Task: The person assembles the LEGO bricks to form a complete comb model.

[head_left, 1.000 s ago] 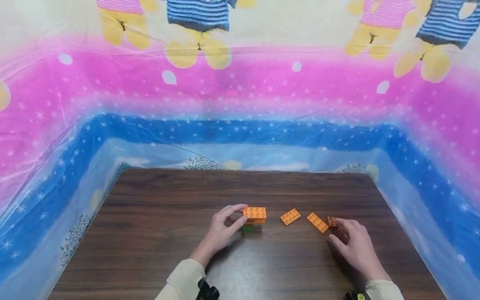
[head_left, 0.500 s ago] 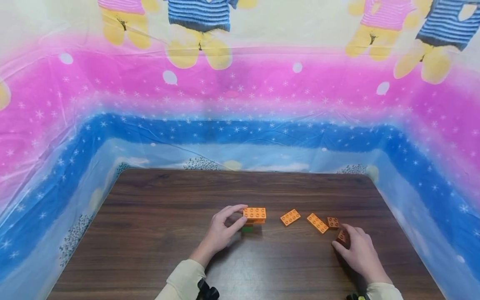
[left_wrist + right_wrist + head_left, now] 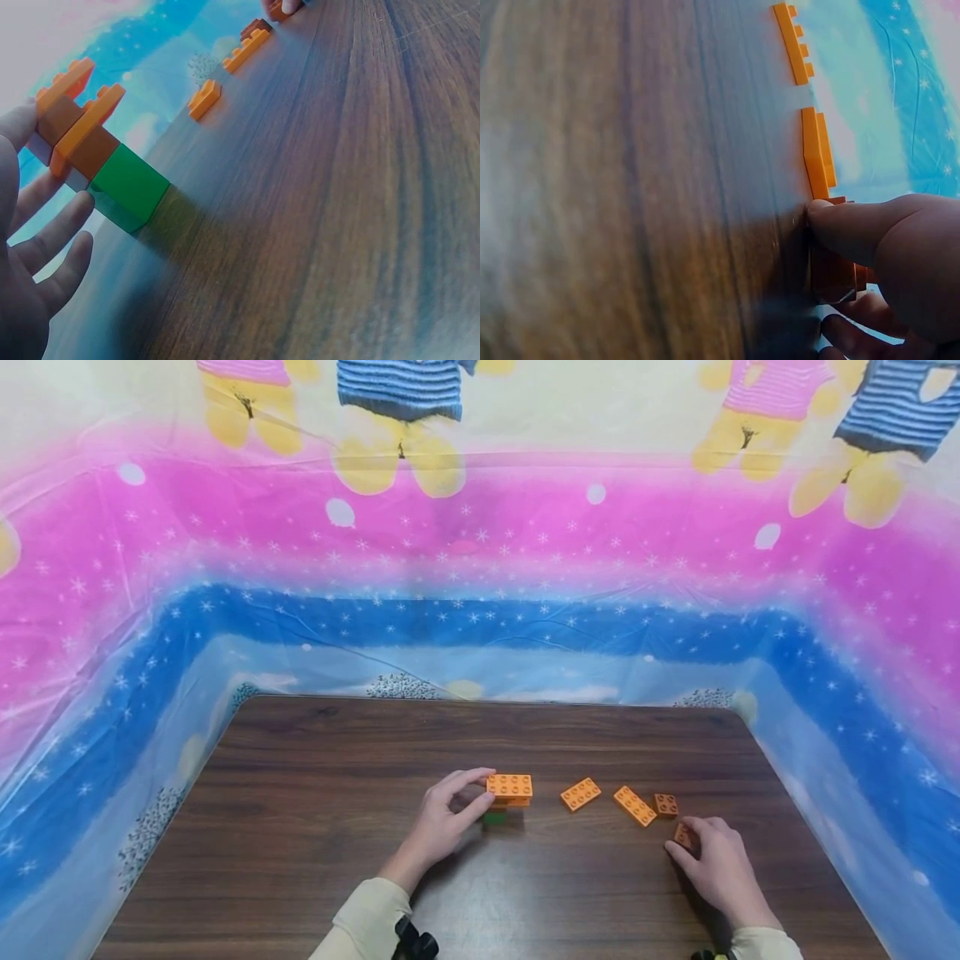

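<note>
In the head view, my left hand (image 3: 438, 818) steadies a brick tower between thumb and forefinger at its left side. An orange eight-stud brick (image 3: 510, 786) tops the tower. The left wrist view shows orange and brown layers alternating above a green base brick (image 3: 131, 186) standing on the table. Over on the right, my right hand (image 3: 716, 864) pinches a small brown brick (image 3: 682, 835), partly covered by the fingers. That brick (image 3: 832, 271) sits at the tabletop in the right wrist view, thumb on its near side.
Between the hands lie two loose orange bricks, one nearer the tower (image 3: 581, 794) and one farther right (image 3: 634, 806). A second brown brick (image 3: 666, 805) is right beside the latter. A patterned cloth (image 3: 480, 627) hangs behind the wooden table (image 3: 315, 827).
My right hand has drawn back from the far brown brick, which is now uncovered, and pinches the nearer one. The left hand and tower have stayed in place.
</note>
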Demonstrator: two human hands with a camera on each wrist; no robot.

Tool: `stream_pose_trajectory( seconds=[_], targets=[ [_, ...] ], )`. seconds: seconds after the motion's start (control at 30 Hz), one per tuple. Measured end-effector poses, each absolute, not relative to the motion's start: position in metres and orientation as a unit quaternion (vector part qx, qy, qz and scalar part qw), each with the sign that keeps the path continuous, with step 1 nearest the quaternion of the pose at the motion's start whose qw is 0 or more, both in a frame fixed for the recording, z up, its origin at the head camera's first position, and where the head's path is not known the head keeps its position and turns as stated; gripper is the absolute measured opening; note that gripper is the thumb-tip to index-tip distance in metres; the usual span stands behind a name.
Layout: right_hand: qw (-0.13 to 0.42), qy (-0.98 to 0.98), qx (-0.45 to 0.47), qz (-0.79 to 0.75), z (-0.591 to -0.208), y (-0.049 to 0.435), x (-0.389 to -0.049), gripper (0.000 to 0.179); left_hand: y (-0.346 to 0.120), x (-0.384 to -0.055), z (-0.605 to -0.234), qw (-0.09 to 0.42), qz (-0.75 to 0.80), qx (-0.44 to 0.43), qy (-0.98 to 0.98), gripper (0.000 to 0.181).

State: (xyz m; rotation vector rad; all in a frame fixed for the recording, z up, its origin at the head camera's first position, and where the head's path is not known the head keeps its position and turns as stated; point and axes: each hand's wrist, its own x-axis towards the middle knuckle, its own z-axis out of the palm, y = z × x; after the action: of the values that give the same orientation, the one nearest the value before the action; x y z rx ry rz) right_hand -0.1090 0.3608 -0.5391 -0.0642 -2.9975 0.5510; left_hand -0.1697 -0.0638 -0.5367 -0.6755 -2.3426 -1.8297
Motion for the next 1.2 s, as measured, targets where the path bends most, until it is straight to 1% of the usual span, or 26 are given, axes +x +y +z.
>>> stream_pose_trajectory(
  seconds=[0.27,0.53,0.73,0.93,1.2],
  targets=[
    [0.049,-0.981,-0.018,0.184,-0.539,0.356,-0.106,0.045,-0.064,-0.169,-0.533,0.033,-0.596,-0.215,-0.773,0.038],
    [0.040,-0.981,-0.014,0.189,-0.536,0.351,-0.107,0.047,-0.065,-0.169,-0.532,0.018,-0.595,-0.208,-0.776,0.037],
    [0.071,-0.977,0.013,0.198,-0.536,0.346,-0.107,0.043,-0.065,-0.169,-0.531,0.016,-0.594,-0.204,-0.778,0.037],
    [0.096,-0.972,0.033,0.210,-0.533,0.337,-0.108,0.044,-0.065,-0.168,-0.531,0.017,-0.593,-0.203,-0.779,0.036],
    [0.091,-0.970,0.024,0.226,-0.529,0.329,-0.112,0.043,-0.066,-0.168,-0.531,0.015,-0.595,-0.203,-0.778,0.036]
  ],
)
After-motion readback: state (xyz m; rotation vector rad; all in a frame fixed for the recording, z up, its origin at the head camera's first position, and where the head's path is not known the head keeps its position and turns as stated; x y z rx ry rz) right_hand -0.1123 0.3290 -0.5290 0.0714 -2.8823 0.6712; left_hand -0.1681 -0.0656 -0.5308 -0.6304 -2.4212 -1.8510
